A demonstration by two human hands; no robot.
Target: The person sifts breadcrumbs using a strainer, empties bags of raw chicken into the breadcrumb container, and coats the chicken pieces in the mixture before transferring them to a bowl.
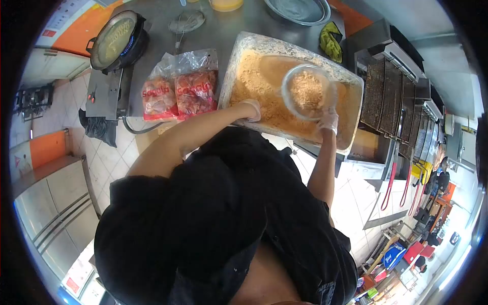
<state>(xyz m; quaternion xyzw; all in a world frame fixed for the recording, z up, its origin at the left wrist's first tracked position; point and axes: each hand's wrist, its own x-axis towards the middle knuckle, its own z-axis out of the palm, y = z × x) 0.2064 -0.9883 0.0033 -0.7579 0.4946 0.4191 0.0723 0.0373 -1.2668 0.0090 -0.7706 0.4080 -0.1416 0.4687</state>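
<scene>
A large pale tray (239,51) holds tan breading flour (251,76), spread unevenly over its bottom. My right hand (329,121), in a clear plastic glove, grips the near rim of a round sieve (287,96). Clumpy, flour-coated pieces (306,87) fill the middle of the sieve, which is over the right half of the tray and slightly blurred. At the tray's near left edge is my left hand (252,109), also gloved, closed around the rim; its fingertips are partly hidden.
Two bags of red marinated meat (195,91) lie left of the tray. Farther left, a pan of bubbling oil (119,40) sits over a blue flame. A metal bowl (300,10) and a yellow-green cloth (331,41) are behind. Fryer baskets (376,91) stand at right.
</scene>
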